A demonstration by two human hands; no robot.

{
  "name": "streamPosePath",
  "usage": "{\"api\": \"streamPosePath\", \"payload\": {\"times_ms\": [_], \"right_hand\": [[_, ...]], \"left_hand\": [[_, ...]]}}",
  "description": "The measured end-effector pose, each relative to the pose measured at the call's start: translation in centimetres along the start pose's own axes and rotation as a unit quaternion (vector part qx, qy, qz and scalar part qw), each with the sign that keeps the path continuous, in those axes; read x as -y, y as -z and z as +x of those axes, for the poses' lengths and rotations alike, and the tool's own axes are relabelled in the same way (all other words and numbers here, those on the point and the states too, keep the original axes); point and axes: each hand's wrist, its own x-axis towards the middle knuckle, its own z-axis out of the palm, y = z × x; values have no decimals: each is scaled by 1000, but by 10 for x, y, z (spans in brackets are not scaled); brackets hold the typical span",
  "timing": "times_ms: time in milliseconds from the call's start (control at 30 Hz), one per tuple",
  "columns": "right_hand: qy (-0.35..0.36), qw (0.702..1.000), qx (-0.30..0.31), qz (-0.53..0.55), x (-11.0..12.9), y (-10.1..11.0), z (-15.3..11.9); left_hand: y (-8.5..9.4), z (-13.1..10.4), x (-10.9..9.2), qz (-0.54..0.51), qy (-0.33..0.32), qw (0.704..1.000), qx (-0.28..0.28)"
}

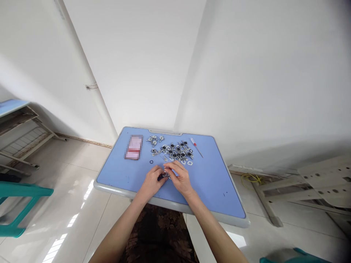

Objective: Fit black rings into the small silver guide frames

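Note:
My left hand [153, 179] and my right hand [180, 178] meet over the near middle of the blue table [211, 190]. Between their fingertips is a small shiny metal part [165, 175], partly hidden by the fingers, which are closed around it. Just beyond lies a pile of metal fittings with black round pieces [178, 155]. A flat metal flange plate [189, 163] rests at the pile's near right edge. To the left of the pile is a black ring [151, 162]. Farther back sits a smaller group of metal fittings [154, 140].
A screwdriver [195, 144] with a clear and red handle lies right of the pile. A blurred pink packet [134, 147] is at the table's left. White walls stand behind. A green stool [24, 190] is on the floor at left, a beige metal frame [274, 193] at right.

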Motion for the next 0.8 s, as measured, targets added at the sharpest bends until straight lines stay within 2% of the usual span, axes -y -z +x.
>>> {"api": "streamPosePath", "payload": {"times_ms": [367,500,567,700,800], "right_hand": [[-7,1000,-17,-6,0,-5,-1],[-36,999,-28,22,-4,-4,-4],[-60,996,-50,39,-7,-2,-5],[-87,987,-132,39,-11,7,-6],[-76,988,-131,18,-11,12,-5]], "left_hand": [[-2,1,3,8,1,1000,6],[-1,1,1,26,-2,1000,4],[0,1,-1,28,-2,1000,3],[0,1,-3,31,-8,999,-3],[0,1,-4,41,-9,999,-5]]}}
